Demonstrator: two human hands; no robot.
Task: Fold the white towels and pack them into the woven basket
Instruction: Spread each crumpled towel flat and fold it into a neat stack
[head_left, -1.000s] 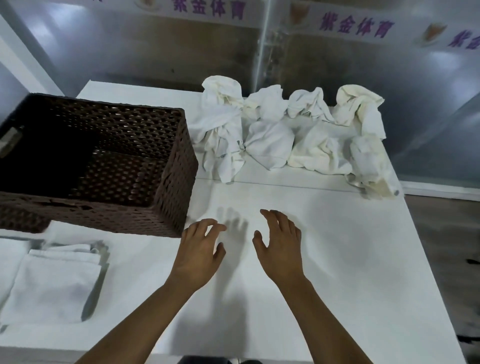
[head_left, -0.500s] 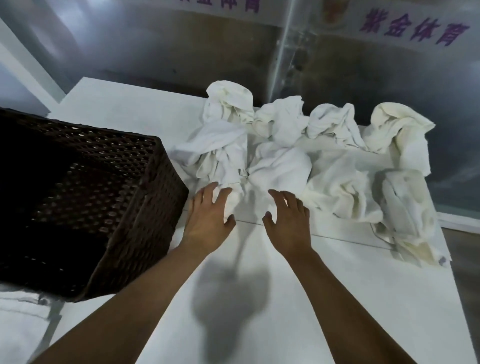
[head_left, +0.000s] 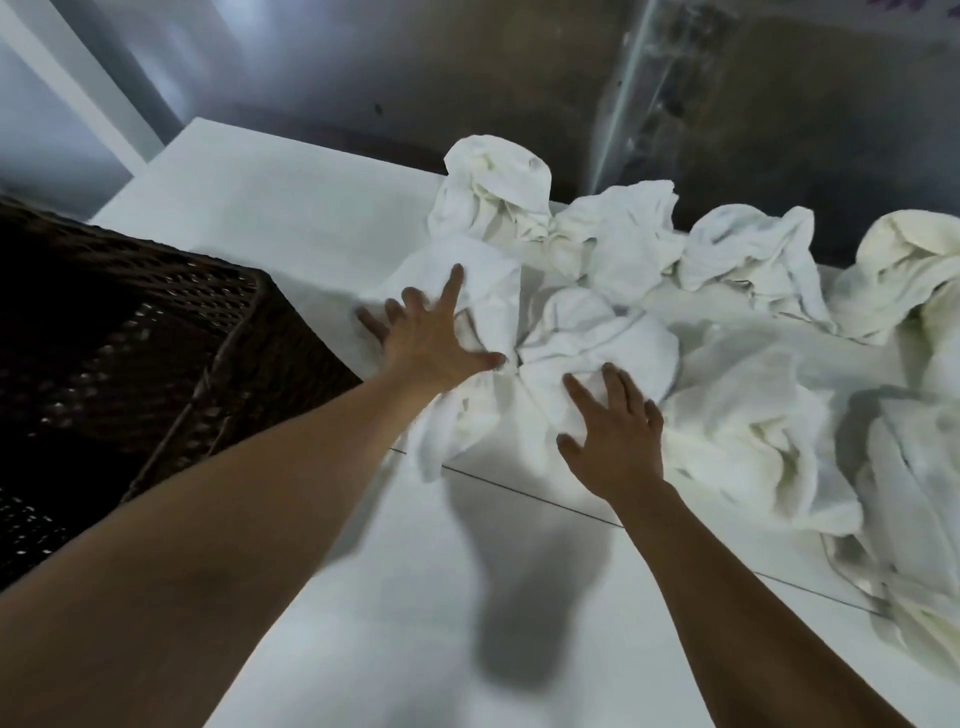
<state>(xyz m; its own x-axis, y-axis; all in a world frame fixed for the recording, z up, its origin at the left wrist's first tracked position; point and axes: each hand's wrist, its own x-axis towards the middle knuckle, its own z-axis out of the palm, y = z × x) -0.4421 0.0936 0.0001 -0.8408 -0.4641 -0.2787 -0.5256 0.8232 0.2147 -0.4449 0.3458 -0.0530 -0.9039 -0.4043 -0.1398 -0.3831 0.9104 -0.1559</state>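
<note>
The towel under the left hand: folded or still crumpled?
Crumpled. The towel is bunched in loose wrinkles, with the left hand spread flat on it.

A white table (head_left: 291, 223) fills most of the view, its far edge running from about nine o'clock up toward one o'clock. A thin dark seam (head_left: 545, 499) crosses its top, slanting from the centre down toward four o'clock. A soft dark shadow (head_left: 519, 597) lies on the surface near six o'clock. Beyond the table stands a glossy grey-brown wall (head_left: 363, 73), with a pale upright strip (head_left: 623, 93) at one o'clock and a white frame (head_left: 83, 88) slanting at ten o'clock.
</note>
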